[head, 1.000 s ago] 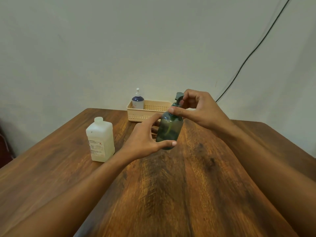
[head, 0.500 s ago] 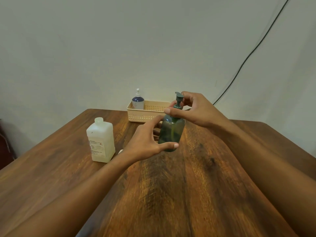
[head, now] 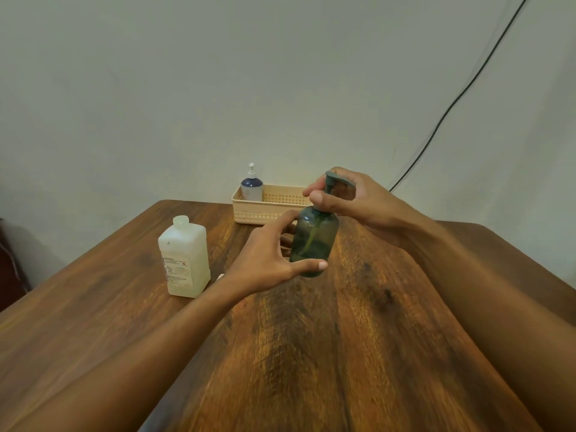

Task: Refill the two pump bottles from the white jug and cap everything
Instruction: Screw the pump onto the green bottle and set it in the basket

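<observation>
Once counted, comes to 2 hands, 2 pump bottles, 1 jug [head: 184, 260], 1 basket [head: 265, 212], 1 table [head: 343, 353] and 1 cable [head: 452, 104] down the wall [head: 187, 88]. Of the 2 bottles: 1 green bottle [head: 314, 241] mid-table between the hands, 1 blue bottle [head: 252, 188] upright in the basket's left end at the table's far edge. Also 1 small white bit [head: 220, 276] just beside the jug's right foot, partly hidden; cannot tell what.

Against 1 s ago: stands the green bottle nearly upright now, where leaned with its top to the right then. Shows the pump [head: 331, 179] head clear above the right fingers, where mostly covered then. Keeps jug, basket and blue bottle in the same spots.

Grips the green bottle's body from the left with the left hand [head: 268, 257], thumb across the front near the base, fingers curled round the back. Pinches the pump's stem just above the neck with the right hand [head: 355, 198], reaching in from the right, thumb in front, fingers curled behind, pump head poking over them. Base down at the table; resting or just lifted, cannot tell. Jug well to the left of the left hand, apart from both hands, label toward the camera; capped or not, cannot tell.
</observation>
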Action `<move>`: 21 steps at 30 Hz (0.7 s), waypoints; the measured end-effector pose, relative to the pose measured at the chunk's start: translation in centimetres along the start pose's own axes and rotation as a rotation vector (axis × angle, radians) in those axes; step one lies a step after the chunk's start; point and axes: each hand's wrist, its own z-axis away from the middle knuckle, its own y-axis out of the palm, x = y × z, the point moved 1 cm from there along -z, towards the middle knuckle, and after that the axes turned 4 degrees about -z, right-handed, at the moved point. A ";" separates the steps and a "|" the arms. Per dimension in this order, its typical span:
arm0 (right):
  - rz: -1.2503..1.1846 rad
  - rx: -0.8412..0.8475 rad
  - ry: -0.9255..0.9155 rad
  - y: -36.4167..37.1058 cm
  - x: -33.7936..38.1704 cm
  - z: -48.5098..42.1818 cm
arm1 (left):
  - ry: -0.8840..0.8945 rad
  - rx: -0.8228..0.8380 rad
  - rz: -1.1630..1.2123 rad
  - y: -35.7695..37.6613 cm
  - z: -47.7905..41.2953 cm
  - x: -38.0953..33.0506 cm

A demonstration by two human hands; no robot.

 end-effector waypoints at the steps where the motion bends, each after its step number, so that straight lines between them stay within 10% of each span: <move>1: -0.055 0.070 0.013 -0.2 0.0 0.2 | 0.002 0.002 -0.001 -0.1 0.0 0.0; 21: 0.120 -0.048 -0.084 -1.1 0.2 0.2 | 0.032 -0.014 -0.012 0.0 -0.1 -0.4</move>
